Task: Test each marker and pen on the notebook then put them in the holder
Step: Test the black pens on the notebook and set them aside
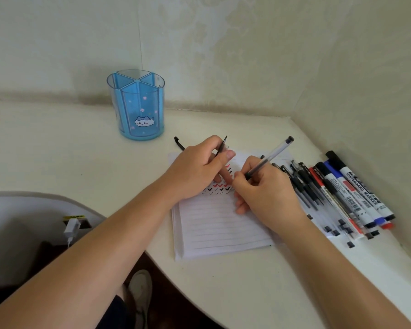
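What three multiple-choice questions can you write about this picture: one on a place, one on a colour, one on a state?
1. Where does the blue holder stand?
A. Behind the notebook, to its left, near the wall.
B. On the notebook.
C. Among the markers on the right.

2. What colours are the check marks on the notebook?
A. Blue and green.
B. Only black.
C. Red and black.

3. What does the right hand do?
A. It lies flat on the desk.
B. It grips a pen slanted down toward the notebook.
C. It lifts the holder.

Answers: 1 A, the holder stands apart from the notebook, close to the wall; 2 C, marks of both colours show in the rows; 3 B, the fingers curl round the clear pen.
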